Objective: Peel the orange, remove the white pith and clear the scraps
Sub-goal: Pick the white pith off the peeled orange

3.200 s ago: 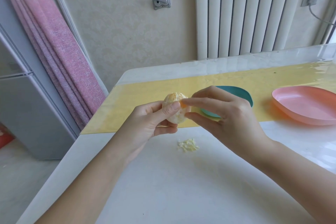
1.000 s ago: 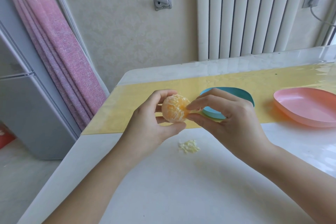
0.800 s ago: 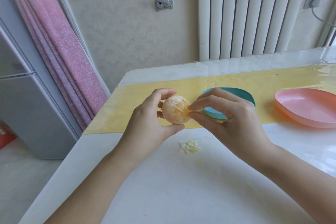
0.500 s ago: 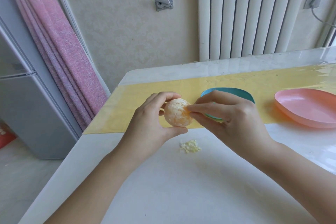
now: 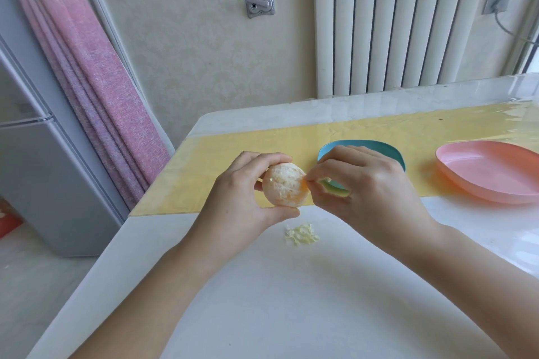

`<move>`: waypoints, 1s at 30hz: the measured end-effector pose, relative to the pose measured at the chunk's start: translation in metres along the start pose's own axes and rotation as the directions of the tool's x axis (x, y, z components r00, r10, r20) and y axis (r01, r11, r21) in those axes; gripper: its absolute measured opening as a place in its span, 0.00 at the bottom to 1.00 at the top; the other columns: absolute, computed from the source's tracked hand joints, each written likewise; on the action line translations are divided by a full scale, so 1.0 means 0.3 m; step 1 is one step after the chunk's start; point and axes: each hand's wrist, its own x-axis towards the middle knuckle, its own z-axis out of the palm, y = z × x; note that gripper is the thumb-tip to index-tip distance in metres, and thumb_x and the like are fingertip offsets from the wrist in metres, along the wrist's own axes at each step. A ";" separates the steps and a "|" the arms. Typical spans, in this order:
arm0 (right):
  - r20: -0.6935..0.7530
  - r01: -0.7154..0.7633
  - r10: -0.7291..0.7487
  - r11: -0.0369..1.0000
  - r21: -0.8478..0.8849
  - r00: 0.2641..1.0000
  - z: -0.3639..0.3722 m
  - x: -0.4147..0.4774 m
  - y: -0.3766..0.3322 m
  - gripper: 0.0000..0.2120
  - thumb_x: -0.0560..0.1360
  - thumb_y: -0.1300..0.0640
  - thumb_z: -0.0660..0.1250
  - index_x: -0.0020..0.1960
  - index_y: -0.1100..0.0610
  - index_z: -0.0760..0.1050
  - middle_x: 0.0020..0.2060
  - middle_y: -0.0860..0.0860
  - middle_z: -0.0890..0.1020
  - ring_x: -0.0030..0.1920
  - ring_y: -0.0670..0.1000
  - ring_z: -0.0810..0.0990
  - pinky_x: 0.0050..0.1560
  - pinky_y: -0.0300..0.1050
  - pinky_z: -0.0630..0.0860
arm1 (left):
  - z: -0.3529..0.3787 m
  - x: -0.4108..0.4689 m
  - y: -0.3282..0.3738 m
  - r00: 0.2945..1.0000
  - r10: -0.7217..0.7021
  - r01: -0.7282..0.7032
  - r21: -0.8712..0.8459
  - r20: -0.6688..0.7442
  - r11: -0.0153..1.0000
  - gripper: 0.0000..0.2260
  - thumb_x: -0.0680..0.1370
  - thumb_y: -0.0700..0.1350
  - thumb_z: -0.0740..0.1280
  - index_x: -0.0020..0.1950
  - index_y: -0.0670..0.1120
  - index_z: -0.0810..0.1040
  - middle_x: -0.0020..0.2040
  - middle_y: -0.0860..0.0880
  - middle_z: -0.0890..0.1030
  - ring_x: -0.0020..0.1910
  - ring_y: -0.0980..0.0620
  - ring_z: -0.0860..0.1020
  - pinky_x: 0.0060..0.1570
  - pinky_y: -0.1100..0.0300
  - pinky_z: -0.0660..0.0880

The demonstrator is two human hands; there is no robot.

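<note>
A peeled orange (image 5: 284,185), still streaked with white pith, is held above the table's near half. My left hand (image 5: 242,195) grips it from the left, thumb underneath and fingers curled over the top. My right hand (image 5: 364,186) meets it from the right, its thumb and forefinger pinching at the pith on the fruit's right side. A small heap of pale pith scraps (image 5: 302,234) lies on the white table (image 5: 291,300) just below the orange.
A teal dish (image 5: 390,151) sits on the yellow mat (image 5: 221,160) behind my right hand, partly hidden by it. A pink dish (image 5: 493,175) stands at the right. The table's left edge drops off beside a grey fridge (image 5: 38,183) and pink curtain (image 5: 102,90).
My left hand has turned the orange, so a pith-covered face now shows. My right fingertips shifted along its right side and keep pinching there. The scrap heap has not moved.
</note>
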 end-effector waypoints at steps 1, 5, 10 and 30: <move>0.003 -0.003 0.003 1.000 0.001 1.000 -0.001 0.001 -0.001 0.02 0.70 0.60 0.70 0.39 0.58 0.81 0.33 0.50 0.78 0.31 0.52 0.73 0.35 0.38 0.66 | 0.000 0.000 -0.001 1.000 0.006 -0.006 0.001 0.002 1.000 0.30 0.61 0.44 0.82 0.60 0.58 0.78 0.54 0.59 0.76 0.52 0.59 0.77 0.54 0.67 0.74; 0.032 -0.037 0.036 0.999 0.033 0.999 -0.004 0.000 0.000 0.04 0.71 0.58 0.69 0.39 0.57 0.80 0.33 0.49 0.78 0.31 0.51 0.74 0.34 0.38 0.67 | 0.001 0.000 -0.001 1.000 0.025 -0.025 0.005 0.006 1.000 0.30 0.61 0.43 0.82 0.60 0.57 0.78 0.54 0.58 0.76 0.53 0.59 0.76 0.55 0.66 0.74; 0.038 -0.172 0.169 0.972 0.158 0.985 -0.014 0.003 -0.003 0.03 0.70 0.57 0.69 0.39 0.56 0.80 0.35 0.46 0.77 0.34 0.45 0.74 0.34 0.40 0.72 | 0.001 0.003 0.004 1.000 -0.012 0.012 -0.041 0.003 0.999 0.29 0.61 0.43 0.82 0.58 0.58 0.77 0.54 0.59 0.76 0.52 0.60 0.77 0.52 0.68 0.75; 0.184 -0.550 0.544 0.650 0.525 0.818 -0.036 0.015 -0.105 0.04 0.64 0.56 0.78 0.37 0.51 0.83 0.33 0.44 0.82 0.37 0.45 0.81 0.40 0.32 0.74 | 0.015 -0.016 0.023 0.980 0.097 -0.066 0.177 -0.173 0.982 0.28 0.61 0.50 0.82 0.53 0.53 0.70 0.47 0.61 0.75 0.47 0.60 0.72 0.45 0.71 0.68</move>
